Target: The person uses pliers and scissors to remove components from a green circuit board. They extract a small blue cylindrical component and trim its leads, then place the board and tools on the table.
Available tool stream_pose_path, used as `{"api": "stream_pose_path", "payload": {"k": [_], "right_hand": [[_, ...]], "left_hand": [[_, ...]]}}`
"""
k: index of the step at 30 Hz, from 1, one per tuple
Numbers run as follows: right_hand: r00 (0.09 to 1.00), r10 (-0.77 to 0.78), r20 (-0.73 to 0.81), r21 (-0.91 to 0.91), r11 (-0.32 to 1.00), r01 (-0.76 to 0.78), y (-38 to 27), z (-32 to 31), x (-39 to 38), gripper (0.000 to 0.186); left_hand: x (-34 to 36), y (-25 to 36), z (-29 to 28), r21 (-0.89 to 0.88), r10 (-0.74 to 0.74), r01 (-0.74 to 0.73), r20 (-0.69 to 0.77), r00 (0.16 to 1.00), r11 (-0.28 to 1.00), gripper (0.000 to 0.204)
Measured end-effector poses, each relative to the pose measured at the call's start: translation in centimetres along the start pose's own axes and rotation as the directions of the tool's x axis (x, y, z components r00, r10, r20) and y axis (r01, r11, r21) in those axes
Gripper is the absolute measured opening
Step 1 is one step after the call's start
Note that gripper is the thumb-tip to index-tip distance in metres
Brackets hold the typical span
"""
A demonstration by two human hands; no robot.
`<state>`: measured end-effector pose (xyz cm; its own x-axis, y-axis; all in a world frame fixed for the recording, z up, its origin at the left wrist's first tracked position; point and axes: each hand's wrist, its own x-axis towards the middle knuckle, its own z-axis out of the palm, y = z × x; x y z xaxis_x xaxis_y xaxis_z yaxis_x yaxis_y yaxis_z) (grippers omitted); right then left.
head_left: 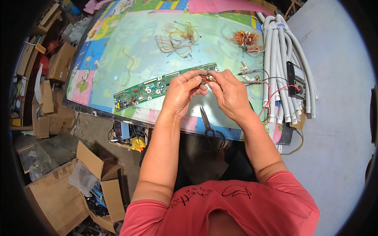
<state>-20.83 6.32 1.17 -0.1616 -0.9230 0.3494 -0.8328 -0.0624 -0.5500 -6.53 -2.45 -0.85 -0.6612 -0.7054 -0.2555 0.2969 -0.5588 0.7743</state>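
Observation:
Between my two hands is a small component with reddish copper windings (206, 78). My left hand (185, 88) pinches its left end with thumb and index finger, the other fingers curled. My right hand (226, 92) grips its right end, thumb pressed against it. Behind my hands lies a long green circuit board (145, 90) on the mat-covered table (102, 47). Black scissors (206, 126) rest at the front edge, below the hands. Two probes (247, 72) with red and black leads lie right of my right hand, running toward a black analog meter (295, 80).
A tangle of thin wires (177, 39) and a copper wire bundle (244, 38) lie farther back. Pale hoses (275, 47) run along the right side, beside a pale upright panel (338, 118). Cardboard boxes (108, 185) crowd the floor and shelves at left.

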Motion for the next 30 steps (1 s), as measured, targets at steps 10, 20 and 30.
{"api": "stream_pose_path", "payload": {"k": [10,20,30], "right_hand": [[0.994,0.064,-0.091,0.181,0.982,-0.046,0.3,0.1,-0.1,0.011],[0.972,-0.199,-0.126,-0.166,0.97,0.177,0.5,-0.7,-0.2,0.017],[0.975,-0.195,-0.103,-0.269,0.95,0.162,0.6,-1.2,-0.4,0.02]], "left_hand": [[0.1,-0.2,-0.2,-0.062,-0.018,0.018,-0.005,1.0,0.998,0.028],[0.1,-0.4,-0.4,0.033,0.0,0.002,-0.06,0.998,0.999,0.025],[0.0,-0.3,0.2,0.069,0.009,0.0,-0.119,0.993,0.998,0.024]]}}
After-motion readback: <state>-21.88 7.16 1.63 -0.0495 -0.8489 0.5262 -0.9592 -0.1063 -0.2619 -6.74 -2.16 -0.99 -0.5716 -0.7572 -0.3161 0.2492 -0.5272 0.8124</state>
